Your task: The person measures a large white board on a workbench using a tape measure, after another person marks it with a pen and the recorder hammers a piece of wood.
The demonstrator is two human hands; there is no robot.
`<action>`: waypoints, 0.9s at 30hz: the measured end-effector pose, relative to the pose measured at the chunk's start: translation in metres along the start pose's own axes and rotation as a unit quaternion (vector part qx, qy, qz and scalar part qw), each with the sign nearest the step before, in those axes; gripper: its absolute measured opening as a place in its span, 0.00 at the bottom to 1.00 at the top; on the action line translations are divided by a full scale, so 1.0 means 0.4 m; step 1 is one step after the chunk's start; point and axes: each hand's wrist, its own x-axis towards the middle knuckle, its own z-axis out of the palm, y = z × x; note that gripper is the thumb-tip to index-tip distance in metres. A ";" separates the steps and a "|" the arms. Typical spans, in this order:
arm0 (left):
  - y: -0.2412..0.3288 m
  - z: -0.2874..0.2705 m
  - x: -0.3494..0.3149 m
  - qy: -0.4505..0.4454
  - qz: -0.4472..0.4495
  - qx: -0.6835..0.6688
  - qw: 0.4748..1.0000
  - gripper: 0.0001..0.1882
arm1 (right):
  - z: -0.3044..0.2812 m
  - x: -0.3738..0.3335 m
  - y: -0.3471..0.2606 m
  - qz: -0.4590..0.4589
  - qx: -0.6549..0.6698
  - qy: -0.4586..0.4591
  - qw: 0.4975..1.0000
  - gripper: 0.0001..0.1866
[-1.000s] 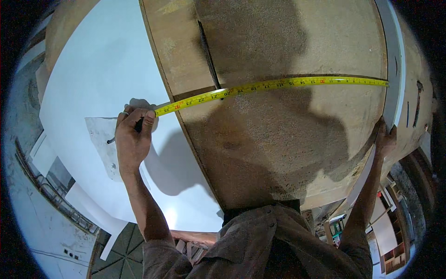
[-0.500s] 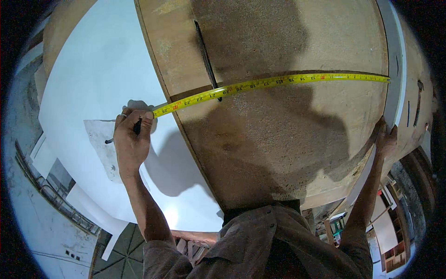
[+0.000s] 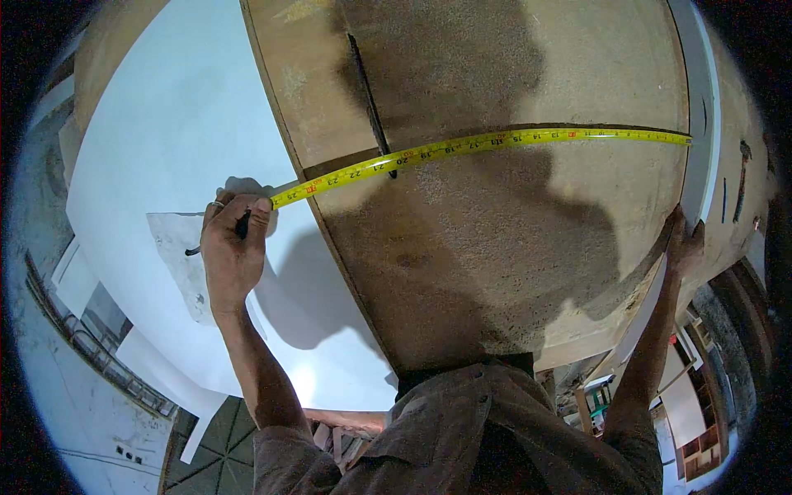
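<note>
A yellow tape measure [image 3: 462, 148] stretches across the brown board [image 3: 462, 247], from my left hand to a grey-white strip [image 3: 703, 115] on the right. My left hand [image 3: 234, 247] is closed round the tape's black case, mostly hidden in the fingers, above a white sheet [image 3: 181, 99]. A dark strap end hangs out beside the hand. The tape's far end meets the strip's inner edge. My right hand [image 3: 685, 246] grips the near part of that strip, lower than the tape's end; its fingers are partly hidden.
A dark slot [image 3: 369, 99] runs in the brown board under the tape. A torn pale patch [image 3: 177, 256] lies on the white sheet near my left hand. Tiled floor [image 3: 214, 445] shows at lower left, and a wooden shelf unit [image 3: 701, 445] stands at lower right.
Almost nothing differs. Both hands keep their places and the tape stays stretched; the view has shifted very slightly.
</note>
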 end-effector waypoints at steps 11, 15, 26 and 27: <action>-0.006 0.001 -0.001 -0.035 0.006 -0.009 0.999 0.12 | 0.016 0.002 0.065 -0.004 -0.023 -0.001 1.000 0.29; -0.007 0.004 -0.003 -0.038 -0.001 -0.019 0.999 0.12 | 0.036 -0.005 0.082 -0.002 -0.047 0.021 0.999 0.28; 0.015 -0.001 0.058 -0.006 0.091 -0.029 0.995 0.11 | -0.001 -0.019 0.087 0.038 0.070 -0.022 0.997 0.30; 0.007 -0.005 0.060 -0.038 0.108 -0.042 0.993 0.11 | -0.019 -0.037 0.077 0.051 0.084 -0.045 0.994 0.30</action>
